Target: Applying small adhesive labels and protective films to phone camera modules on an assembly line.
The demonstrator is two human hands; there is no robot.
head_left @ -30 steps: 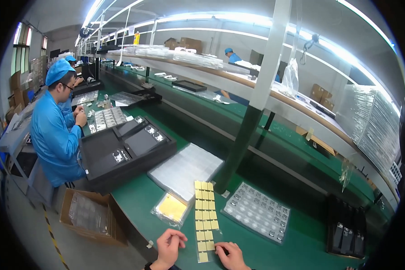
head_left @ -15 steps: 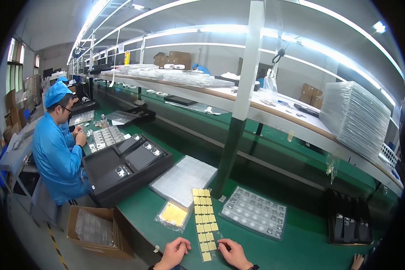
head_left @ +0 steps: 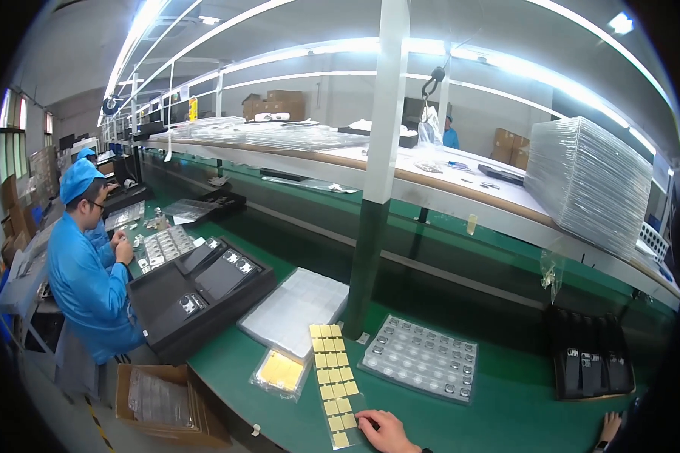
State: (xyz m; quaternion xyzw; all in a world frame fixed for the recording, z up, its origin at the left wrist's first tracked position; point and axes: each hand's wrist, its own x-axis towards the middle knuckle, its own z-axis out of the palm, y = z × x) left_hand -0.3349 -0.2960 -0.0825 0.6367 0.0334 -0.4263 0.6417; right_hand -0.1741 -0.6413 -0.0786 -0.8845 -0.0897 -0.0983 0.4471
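Observation:
A long clear sheet with rows of square yellow pads (head_left: 333,377) lies on the green table in front of me. My right hand (head_left: 385,432) is at its lower right edge, fingers bent and closed, the fingertips at the clear border of the sheet. My left hand is out of the picture. Beyond the strip, to the left, a flat bag of orange-yellow pieces (head_left: 282,371) lies against a white translucent tray (head_left: 295,306). To the right sits a clear tray (head_left: 423,356) holding several round metal-rimmed parts.
A large black foam case (head_left: 162,298) stands at left, near a seated co-worker in blue (head_left: 91,275). Below it is a cardboard box (head_left: 204,408). A black holder (head_left: 591,355) and another person's hand (head_left: 610,429) are at right. A metal post (head_left: 374,249) rises to the shelf.
My left hand has dropped out of view. My right hand stays at the sheet's edge. The whole view has shifted slightly, with things now a little further left.

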